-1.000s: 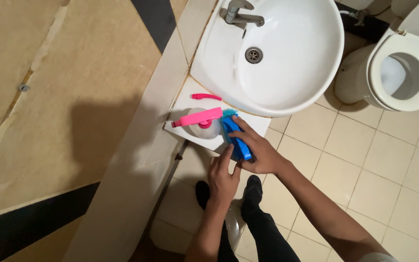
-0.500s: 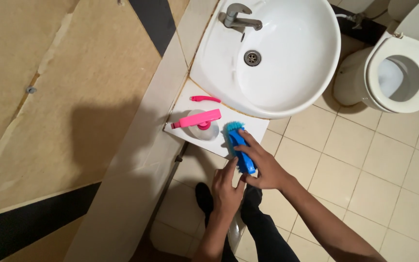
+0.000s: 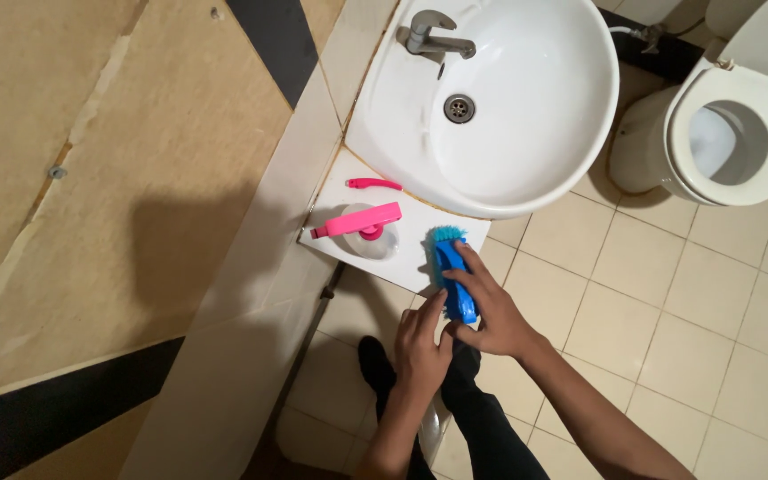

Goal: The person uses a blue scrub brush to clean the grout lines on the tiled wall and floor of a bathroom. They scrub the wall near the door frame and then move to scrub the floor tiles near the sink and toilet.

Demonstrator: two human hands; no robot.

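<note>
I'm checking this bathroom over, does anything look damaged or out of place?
The beige wall panel shows cracked, peeling seams. The blue scrub brush overhangs the white shelf edge, held by the right hand.

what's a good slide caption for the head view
Right hand holds a blue scrub brush on the white ledge below the sink; left hand touches its handle end.

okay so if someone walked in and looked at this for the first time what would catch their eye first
Most striking is the bright blue scrub brush at the edge of the white ledge below the sink, gripped by the right hand with the left hand touching its near end. Next comes the pink-topped spray bottle lying on that ledge. A white toilet with its lid up stands at the upper right.
</note>
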